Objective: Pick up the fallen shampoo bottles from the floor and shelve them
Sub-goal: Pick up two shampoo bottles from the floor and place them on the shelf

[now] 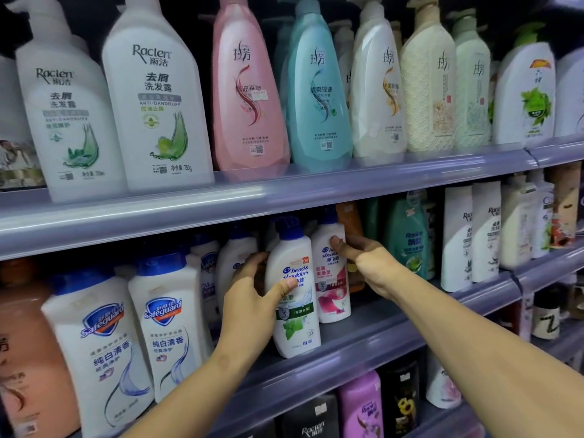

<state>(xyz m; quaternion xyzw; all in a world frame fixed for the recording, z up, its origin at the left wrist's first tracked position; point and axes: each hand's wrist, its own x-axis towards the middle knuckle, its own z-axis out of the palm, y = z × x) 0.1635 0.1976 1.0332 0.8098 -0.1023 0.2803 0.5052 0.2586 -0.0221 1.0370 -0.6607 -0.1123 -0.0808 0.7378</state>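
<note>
Two white Head & Shoulders shampoo bottles with blue caps stand upright on the middle shelf (363, 336). My left hand (252, 298) wraps the left side of the green-label shampoo bottle (295, 298), thumb across its front. My right hand (363, 260) grips the right side of the pink-label shampoo bottle (331, 279), which stands just behind and to the right of the first. The floor is out of view.
Safeguard bottles (164, 320) stand left of my hands, a teal bottle (410, 238) and white Raclen bottles (471, 235) to the right. The upper shelf (284, 197) overhangs closely, full of tall pump bottles. A lower shelf holds dark and purple bottles (360, 406).
</note>
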